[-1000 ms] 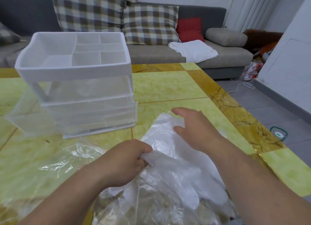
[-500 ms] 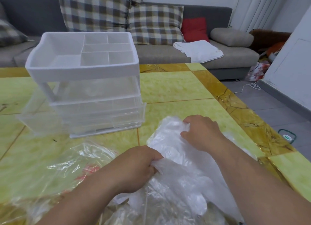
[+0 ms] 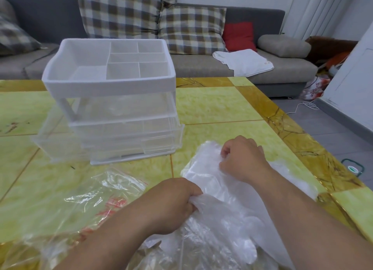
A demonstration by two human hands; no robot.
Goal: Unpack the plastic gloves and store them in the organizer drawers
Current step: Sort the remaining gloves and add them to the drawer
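1. Head view: the plastic gloves lie as a loose, milky heap on the yellow-green table, at about 5 o'clock in the frame and close to the person. The organizer stands near them, at about 10 o'clock from the heap.
2. The left hand has its fingers curled tight, bunching the near edge of the heap. The right hand has its fingers curled too, pinching film at the heap's far end, at 12 o'clock from the left hand.
3. Handling, as I judge it: the gloves are very light, thin and limp, with no stiffness to hold a shape. The layers probably slide on one another and cling to skin. They would not shatter, though the film could stretch or tear under a hard pull.
4. Where to take hold, in my view: a pinch on one layer would likely lift only a few gloves. Gathering the whole stack between both hands, squeezed through its full thickness, looks safer. It could then be folded to fit a drawer.
5. Writing: the clear bag, at 8 o'clock from the heap, carries red print that is too crumpled to read. A green-rimmed sticker at 3 o'clock is too small to read. I see no label on the gloves or organizer.
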